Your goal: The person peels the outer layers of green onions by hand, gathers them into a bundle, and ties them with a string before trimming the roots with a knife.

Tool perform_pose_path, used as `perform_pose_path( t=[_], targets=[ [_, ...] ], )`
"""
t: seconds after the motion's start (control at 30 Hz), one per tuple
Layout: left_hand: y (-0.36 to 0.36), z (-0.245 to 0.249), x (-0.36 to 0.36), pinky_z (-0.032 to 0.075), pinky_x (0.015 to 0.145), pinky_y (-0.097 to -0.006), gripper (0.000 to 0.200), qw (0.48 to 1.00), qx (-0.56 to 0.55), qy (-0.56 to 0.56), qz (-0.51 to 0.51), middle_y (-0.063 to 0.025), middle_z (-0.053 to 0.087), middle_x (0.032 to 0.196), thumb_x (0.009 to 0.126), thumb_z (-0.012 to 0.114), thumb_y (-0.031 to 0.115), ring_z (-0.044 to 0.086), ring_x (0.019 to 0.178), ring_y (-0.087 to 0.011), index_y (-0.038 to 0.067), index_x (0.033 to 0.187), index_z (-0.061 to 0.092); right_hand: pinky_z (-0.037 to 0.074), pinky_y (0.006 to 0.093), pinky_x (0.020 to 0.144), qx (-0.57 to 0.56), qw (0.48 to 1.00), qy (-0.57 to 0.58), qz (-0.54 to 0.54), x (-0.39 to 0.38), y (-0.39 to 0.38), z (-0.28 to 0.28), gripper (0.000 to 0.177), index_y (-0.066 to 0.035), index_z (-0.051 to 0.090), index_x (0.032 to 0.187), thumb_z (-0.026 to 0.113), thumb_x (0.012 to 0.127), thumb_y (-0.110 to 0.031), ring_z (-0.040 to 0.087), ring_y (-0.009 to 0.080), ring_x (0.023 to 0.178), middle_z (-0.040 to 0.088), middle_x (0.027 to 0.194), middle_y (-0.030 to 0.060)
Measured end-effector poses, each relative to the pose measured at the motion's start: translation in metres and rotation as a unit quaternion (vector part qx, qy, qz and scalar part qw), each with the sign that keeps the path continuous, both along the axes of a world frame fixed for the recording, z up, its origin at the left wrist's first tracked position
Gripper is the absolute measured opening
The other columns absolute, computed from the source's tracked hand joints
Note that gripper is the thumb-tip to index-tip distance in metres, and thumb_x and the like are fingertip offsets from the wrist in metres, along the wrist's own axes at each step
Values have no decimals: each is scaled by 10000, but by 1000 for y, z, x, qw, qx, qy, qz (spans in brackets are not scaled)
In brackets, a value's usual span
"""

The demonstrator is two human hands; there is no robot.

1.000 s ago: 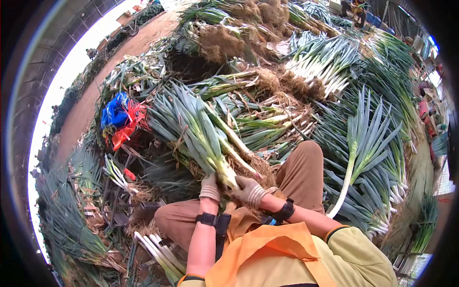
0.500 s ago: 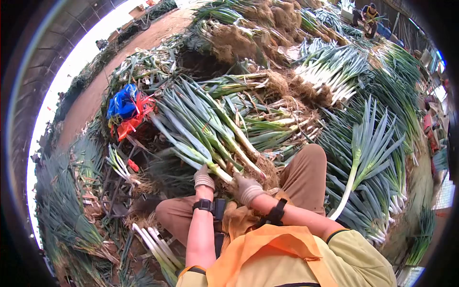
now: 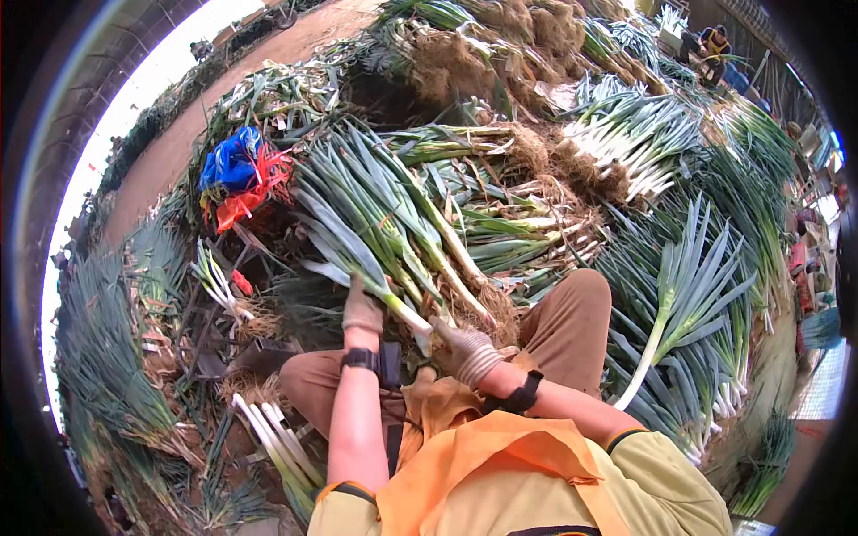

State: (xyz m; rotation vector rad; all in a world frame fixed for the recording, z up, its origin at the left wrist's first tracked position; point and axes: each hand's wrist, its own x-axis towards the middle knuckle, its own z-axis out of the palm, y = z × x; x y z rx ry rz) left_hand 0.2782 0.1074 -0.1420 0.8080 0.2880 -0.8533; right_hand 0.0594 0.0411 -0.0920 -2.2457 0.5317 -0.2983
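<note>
My gloved left hand is closed on the green upper stem of a leek. My gloved right hand is closed near that leek's white root end, its fingertips partly hidden. Several untrimmed leeks lie just beyond my hands, leaves toward the upper left and brown roots beside my right knee. A single clean leek with a white stem rests to the right, on a pile of green leaves.
Blue and red plastic bags sit at the upper left. White-stemmed leeks lie at the lower left, and a heap of leeks at the upper right. Another person is far off at the top right.
My left hand has moved left and up along the leek. The right hand has shifted slightly to the right, and the leek's leaves hang a little lower.
</note>
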Motion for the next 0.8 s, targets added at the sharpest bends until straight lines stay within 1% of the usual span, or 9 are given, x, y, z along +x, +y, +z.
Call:
perform_pose_path(
  t=[0.1,0.17,0.23,0.33,0.47,0.53,0.57,0.63,0.8],
  targets=[
    [-24,32,15,451,546,-326,255,997,-3,-66,28,-99,549,689,834,514,251,536,587,-223,0,876,508,458,356,642,23,998,3,54,5,-14,26,440,-64,445,1158,577,756,-181,581,318,745,597,828,162],
    [-29,49,28,462,540,-330,219,989,-63,-129,-39,-87,543,655,823,541,218,536,565,-219,2,850,513,443,353,710,176,957,-181,141,19,-36,18,396,-37,437,1149,501,825,-257,574,306,837,594,896,179],
    [-44,82,34,478,560,-319,216,993,-107,-47,17,-89,547,662,818,553,212,538,580,-218,0,840,517,444,320,712,200,964,-57,165,30,-57,43,273,-27,552,1010,518,823,-222,577,226,774,610,869,146],
    [-44,107,73,481,527,-333,207,983,-56,-173,38,-104,565,731,809,561,185,539,578,-221,7,905,517,452,324,576,116,983,-14,143,21,-48,42,129,-89,609,828,585,754,-191,568,264,631,603,729,114],
    [-20,149,159,449,414,-347,121,970,-30,-213,113,-75,547,690,798,553,118,511,485,-215,64,894,505,464,348,648,-76,951,145,261,-70,-25,15,183,-144,614,910,547,752,-210,582,255,721,609,825,88],
    [-15,162,174,450,401,-335,116,958,-78,-218,168,-67,535,660,807,553,154,507,472,-220,79,881,504,446,308,718,79,950,207,221,-97,-37,-14,239,-145,609,963,587,728,-190,573,240,771,606,872,111],
    [-15,170,178,451,399,-332,120,955,-76,-211,196,-68,534,656,809,553,167,507,471,-221,82,878,504,447,301,584,96,975,24,200,-97,-43,-3,81,-76,599,800,575,757,-140,509,196,579,563,690,113],
    [-18,183,160,447,405,-343,128,955,-108,-204,184,-66,543,662,814,549,197,506,470,-225,91,873,508,453,302,605,-1,929,284,236,-80,-73,3,157,-84,609,898,586,755,-144,539,191,619,593,730,118],
    [-34,159,137,470,569,-332,201,951,-144,-266,61,-69,555,662,826,528,260,539,596,-209,59,818,541,472,278,739,160,961,-206,94,28,-102,54,500,-53,429,1207,613,742,-71,573,164,834,588,997,90]
  ],
)
